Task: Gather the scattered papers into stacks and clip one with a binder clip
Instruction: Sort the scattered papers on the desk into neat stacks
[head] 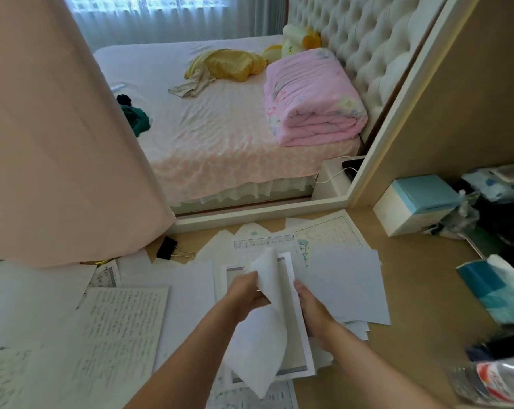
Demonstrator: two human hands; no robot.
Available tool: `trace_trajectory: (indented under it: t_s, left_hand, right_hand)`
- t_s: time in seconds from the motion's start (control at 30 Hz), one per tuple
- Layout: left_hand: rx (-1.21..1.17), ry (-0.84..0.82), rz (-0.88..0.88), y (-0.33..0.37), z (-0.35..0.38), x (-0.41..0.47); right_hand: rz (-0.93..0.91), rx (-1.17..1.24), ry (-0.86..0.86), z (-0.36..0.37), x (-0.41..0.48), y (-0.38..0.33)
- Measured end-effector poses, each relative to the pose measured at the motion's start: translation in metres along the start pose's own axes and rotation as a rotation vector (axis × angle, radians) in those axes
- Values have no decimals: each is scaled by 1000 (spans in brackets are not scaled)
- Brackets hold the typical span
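Now both hands work one bundle of papers (279,335), just right of the binder clip (173,249): left grip (245,293) pinches its curled top sheet, right grip (312,305) clasps the other edge. Loose sheets (123,320) cover the counter (412,276) around that clip.

Sheets (267,320) are hiding the fingers of the right hand (312,305); the bottle (492,382) is blurring off the edge; handwriting on the page (117,329) is smearing, unreadable.
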State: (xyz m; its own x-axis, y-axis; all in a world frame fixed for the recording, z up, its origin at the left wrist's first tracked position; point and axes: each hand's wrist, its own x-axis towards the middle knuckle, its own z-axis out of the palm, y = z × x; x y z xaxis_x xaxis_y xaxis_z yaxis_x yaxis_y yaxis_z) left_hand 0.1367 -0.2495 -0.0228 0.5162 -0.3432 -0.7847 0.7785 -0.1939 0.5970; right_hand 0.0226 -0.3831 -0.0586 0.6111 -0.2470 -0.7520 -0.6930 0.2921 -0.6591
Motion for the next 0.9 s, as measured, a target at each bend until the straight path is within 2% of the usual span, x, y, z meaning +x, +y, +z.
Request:
trace_trajectory:
  t_s: [0.1, 0.17, 0.2, 0.23, 0.3, 0.33, 0.4, 0.5, 0.57, 0.63, 0.73, 0.83, 0.9]
  left_hand:
    - [-151, -217, -85, -14, 7, 12]
    - [-65, -271, -81, -22, 1, 16]
    - [84, -211, -11, -25, -5, 17]
    - [298, -85, 99, -28, -14, 20]
    - [732, 245, 296, -34, -36, 27]
    - [865, 379, 335, -36, -48, 29]
    - [955, 510, 323, -40, -69, 29]
    - [840, 513, 267, -44, -87, 28]
    - [573, 446, 233, -46, -98, 29]
    - [354, 321, 138, -44, -103, 28]
    - [384, 177, 123, -44, -99, 23]
    - [478, 207, 185, -46, -84, 24]
    - [530, 298, 224, -46, -76, 25]
  right_hand:
    - [-95, -145, 13, 1, 4, -3]
    - [-124, -247, 65, 1, 13, -2]
    - [-119, -263, 98, 0, 16, -1]
    - [-117, -256, 141, 0, 20, -1]
    - [-113, -285, 223, -3, 25, -1]
    - [-118, -317, 256, -6, 30, 0]
    - [-138, -366, 280, -8, 37, 1]
    - [-180, -250, 148, -13, 40, -1]
    - [-198, -74, 24, -17, 38, -7]
    - [-189, -15, 5, -20, 39, -9]
    - [-191, -157, 197, -18, 47, -9]
    - [-201, -410, 317, -8, 52, -14]
    - [-190, -672, 382, -2, 57, -13]
